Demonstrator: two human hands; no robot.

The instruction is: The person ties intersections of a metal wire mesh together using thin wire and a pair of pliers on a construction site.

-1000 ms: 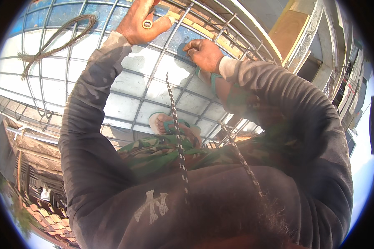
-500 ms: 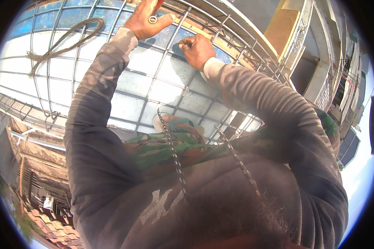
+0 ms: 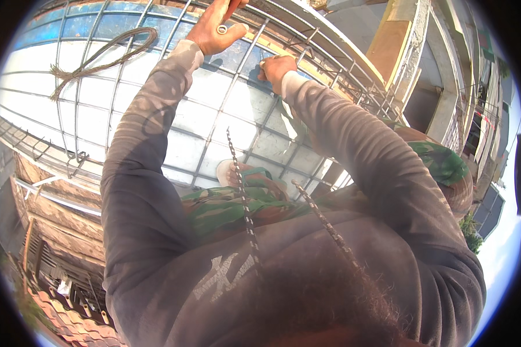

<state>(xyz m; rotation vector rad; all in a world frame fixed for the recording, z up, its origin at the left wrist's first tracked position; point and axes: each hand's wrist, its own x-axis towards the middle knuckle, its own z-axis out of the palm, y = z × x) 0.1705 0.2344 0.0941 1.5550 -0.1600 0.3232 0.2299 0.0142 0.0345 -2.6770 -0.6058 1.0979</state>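
A grid of tied steel reinforcing bars (image 3: 219,107) spreads in front of me over pale and blue sheets. My left hand (image 3: 216,33) lies over the bars at the top edge, thumb stretched out and a ring showing; its fingertips are partly cut off by the frame. To its right, my right hand (image 3: 281,69) is closed beside a bar, fingers pinched together. A thin dark piece, perhaps wire, shows by the fingertips, too small to name. Left of my left hand, a looped bundle of thin tie wire (image 3: 107,58) rests across the bars.
Wooden formwork boards (image 3: 391,49) and a concrete edge stand at the right, with bar ends poking up beside them. My sandalled foot (image 3: 237,173) stands amid the mesh. On the lower left, a drop shows roof tiles (image 3: 69,315) below. Two hood cords hang from my shirt.
My right hand has turned at the wrist, and its closed fingers now point further left. The left hand keeps its place on the bars. The whole view has shifted slightly.
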